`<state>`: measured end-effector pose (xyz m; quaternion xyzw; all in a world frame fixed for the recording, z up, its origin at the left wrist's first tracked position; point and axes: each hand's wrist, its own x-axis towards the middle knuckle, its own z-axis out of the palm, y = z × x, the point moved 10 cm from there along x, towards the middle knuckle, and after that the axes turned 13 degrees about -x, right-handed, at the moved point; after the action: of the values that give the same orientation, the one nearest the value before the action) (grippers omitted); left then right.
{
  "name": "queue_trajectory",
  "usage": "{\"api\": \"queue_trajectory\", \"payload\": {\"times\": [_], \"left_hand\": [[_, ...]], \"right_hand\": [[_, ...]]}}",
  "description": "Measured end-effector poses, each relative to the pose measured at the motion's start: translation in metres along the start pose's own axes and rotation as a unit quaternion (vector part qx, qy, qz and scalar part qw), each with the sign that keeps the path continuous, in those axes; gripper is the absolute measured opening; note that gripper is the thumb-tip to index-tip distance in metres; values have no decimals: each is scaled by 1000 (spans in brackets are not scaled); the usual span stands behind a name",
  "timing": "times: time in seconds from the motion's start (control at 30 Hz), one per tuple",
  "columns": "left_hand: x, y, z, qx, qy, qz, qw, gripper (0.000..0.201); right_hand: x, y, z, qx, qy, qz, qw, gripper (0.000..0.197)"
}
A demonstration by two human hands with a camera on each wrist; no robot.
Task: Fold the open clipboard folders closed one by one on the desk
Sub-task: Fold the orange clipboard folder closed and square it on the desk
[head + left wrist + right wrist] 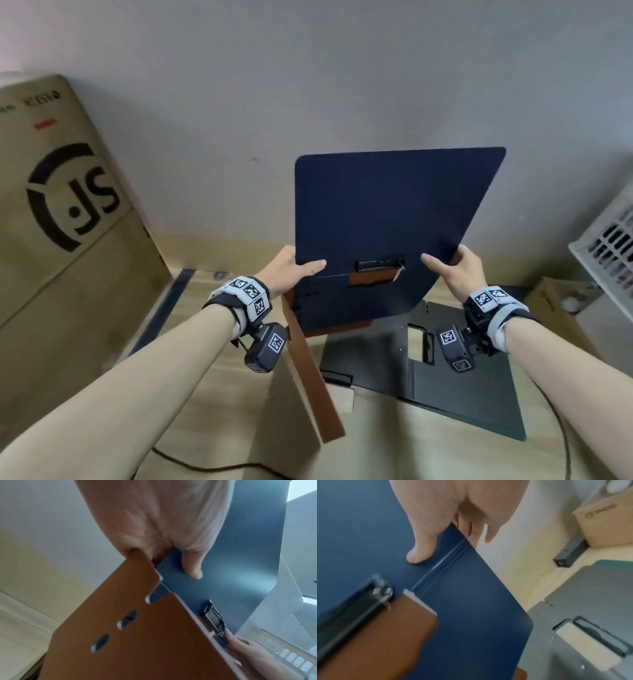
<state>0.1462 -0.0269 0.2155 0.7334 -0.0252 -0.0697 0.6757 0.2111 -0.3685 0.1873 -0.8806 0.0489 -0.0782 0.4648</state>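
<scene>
I hold an open clipboard folder (387,212), navy inside and brown outside, up above the desk. Its black metal clip (378,264) sits between my hands. My left hand (291,270) grips the left edge, thumb on the navy face. My right hand (452,270) grips the right edge the same way. A brown flap (315,377) hangs down below the left hand. In the left wrist view the thumb lies on the navy face (231,561) above the brown cover (137,635). The right wrist view shows the folder (471,615) with my thumb on it. A dark grey folder (445,387) lies open on the desk.
A large cardboard box (61,222) stands at the left against the wall. A smaller cardboard box (555,308) and a white slotted crate (609,240) sit at the right. A black cable (212,467) crosses the light wooden desk (212,411) near me.
</scene>
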Motion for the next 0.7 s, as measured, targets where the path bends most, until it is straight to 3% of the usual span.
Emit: {"api": "queue_trajectory", "payload": {"times": [0.13,0.37,0.43,0.5,0.57,0.63,0.7], "left_hand": [[14,-11,-10,-1,2,-20,1000,43],[23,-44,-15,24,25,-49,998,36],[22,-50,-11,71,-1,-76,995,34],[15,-60,-9,188,-54,-132,972,50],[-1,-75,-23,282,-59,-227,930,64],[-20,-81,-31,297,-62,-292,907,43],[-30,-85,-31,282,-77,-318,902,20]], "right_hand": [[-1,12,2,14,-27,-19,999,38],[-10,44,17,25,-14,-4,1000,45],[-14,52,18,31,-1,5,999,46],[-14,61,18,38,4,17,999,45],[-13,68,20,41,15,31,999,45],[-12,72,20,42,34,44,998,45],[-12,70,20,42,49,54,996,44]]}}
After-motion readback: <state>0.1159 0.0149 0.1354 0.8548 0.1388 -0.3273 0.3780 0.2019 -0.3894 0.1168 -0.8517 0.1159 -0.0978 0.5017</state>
